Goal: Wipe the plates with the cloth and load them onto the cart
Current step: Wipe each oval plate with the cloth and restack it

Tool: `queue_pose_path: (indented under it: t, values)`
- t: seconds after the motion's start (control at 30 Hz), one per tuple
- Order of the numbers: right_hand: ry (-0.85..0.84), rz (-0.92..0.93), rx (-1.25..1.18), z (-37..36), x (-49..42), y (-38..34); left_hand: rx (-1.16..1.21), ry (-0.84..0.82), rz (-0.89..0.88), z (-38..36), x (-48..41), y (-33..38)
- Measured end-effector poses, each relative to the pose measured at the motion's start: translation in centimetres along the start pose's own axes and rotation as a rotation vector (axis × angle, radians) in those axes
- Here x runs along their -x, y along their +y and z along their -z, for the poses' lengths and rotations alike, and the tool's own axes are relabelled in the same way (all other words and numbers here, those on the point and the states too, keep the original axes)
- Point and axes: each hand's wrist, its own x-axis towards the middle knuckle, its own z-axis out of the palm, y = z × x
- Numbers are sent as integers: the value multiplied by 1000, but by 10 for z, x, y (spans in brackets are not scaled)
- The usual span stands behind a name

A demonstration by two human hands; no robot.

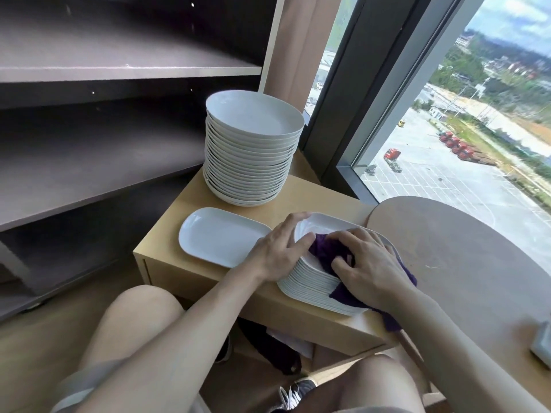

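My right hand (369, 263) bunches the soft purple cloth (322, 251) on the stack of white oblong china plates (310, 286) on the bench (176, 210). My left hand (280, 248) clasps its slippery, breakable rim; hold there.

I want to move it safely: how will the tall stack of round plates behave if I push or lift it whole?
Probably heavy: the round plate stack holds many plates. It is tall for its base, so a push near the top may shift or tip it. Glossy white ware, likely fragile and slippery.
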Motion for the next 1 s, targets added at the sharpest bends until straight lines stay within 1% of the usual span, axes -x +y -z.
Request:
queue_pose_path:
  t: [0.23, 0.37, 0.53, 0.7, 0.83, 0.93, 1.0]
  values:
    - [16, -119, 129, 11, 24, 32, 138, 16, 56, 1, -5, -1]
    - [60, -168, 83, 10, 18, 40, 171, 23, 42, -1, -8, -5]
    - [145, -233, 203, -1, -3, 36, 284, 2, 9, -11, -8, -11]
    - [145, -191, 253, -5, -21, 25, 303, 79, -13, -22, -4, -6]
    - [154, -149, 267, -8, -32, 8, 327, 101, -23, -24, -4, -5]
    - [163, -94, 245, -15, -39, -14, 339, 117, -46, -25, -3, -4]
    - [165, -52, 221, -19, -43, -30, 347, 131, -30, -25, -3, -5]
